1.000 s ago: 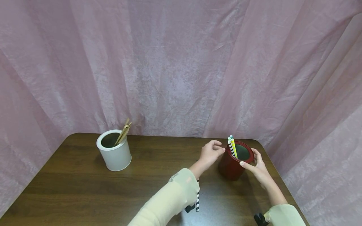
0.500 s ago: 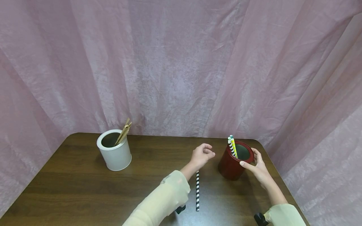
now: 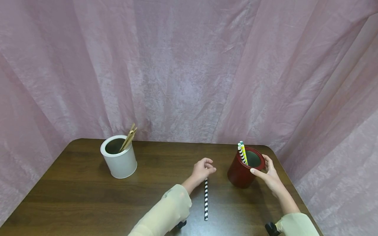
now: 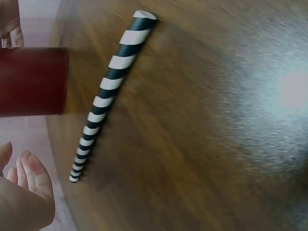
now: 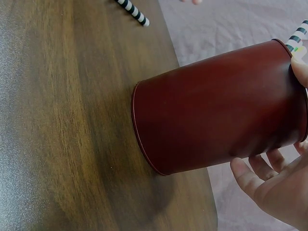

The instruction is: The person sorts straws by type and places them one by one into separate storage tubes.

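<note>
A red cylindrical container (image 3: 240,173) stands upright at the table's right end, with several straw-like sticks (image 3: 242,154), striped and yellow, leaning inside its left rim. My right hand (image 3: 271,175) grips that container from the right, thumb at the rim; the right wrist view shows fingertips (image 5: 245,173) along its side. My left hand (image 3: 200,172), fingers loosely bent and holding nothing, hovers over the far end of a black-and-white striped stick (image 4: 110,84) lying on the table. In the head view the hand partly hides that stick's far end.
A white cylindrical container (image 3: 121,165) stands at the back left, with a few thin tan sticks (image 3: 129,140) leaning out of it. Pink curtains (image 3: 183,72) hang behind the brown wooden table (image 3: 88,200) and along its right side.
My left hand has drawn back leftward from the red container to above the lying stick, uncovering more of it. The right hand and the container have stayed in place.
</note>
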Tool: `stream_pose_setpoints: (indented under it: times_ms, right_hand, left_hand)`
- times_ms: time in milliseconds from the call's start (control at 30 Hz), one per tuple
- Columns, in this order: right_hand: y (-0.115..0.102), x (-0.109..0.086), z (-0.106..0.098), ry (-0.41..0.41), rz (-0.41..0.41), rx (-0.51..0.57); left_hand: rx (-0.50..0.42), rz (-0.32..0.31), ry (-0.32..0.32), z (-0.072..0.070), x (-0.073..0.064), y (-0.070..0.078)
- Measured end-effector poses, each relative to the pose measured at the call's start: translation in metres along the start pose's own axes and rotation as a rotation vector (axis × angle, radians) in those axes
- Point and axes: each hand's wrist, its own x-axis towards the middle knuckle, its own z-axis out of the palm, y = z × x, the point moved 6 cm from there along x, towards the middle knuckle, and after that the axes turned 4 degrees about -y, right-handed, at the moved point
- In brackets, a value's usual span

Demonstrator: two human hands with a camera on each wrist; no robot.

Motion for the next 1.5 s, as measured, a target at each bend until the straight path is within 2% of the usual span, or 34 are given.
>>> stream_pose_setpoints:
  times_ms: [100, 400, 600, 867, 1267, 1500]
  right_hand:
    - [0.000, 0.000, 0.000, 0.000, -0.001, -0.002]
    - [0.002, 0.001, 0.000, -0.002, 0.003, 0.004]
    - [0.001, 0.001, 0.001, -0.008, 0.001, 0.019]
    - [0.000, 0.000, 0.001, -0.008, 0.001, 0.014]
    - [0.000, 0.000, 0.001, -0.001, -0.009, 0.020]
    - [0.001, 0.000, 0.000, -0.001, -0.004, 0.016]
  left_hand:
    - [0.020, 0.008, -0.004, -0.001, -0.002, -0.006]
    - [0.168, 0.040, 0.011, -0.002, -0.005, -0.024]
    - [0.258, 0.029, 0.038, -0.006, -0.007, -0.030]
    - [0.391, 0.069, 0.045, -0.003, -0.011, -0.036]
    - [0.549, 0.079, 0.043, -0.001, -0.011, -0.037]
    - [0.597, 0.033, 0.043, -0.003, -0.013, -0.031]
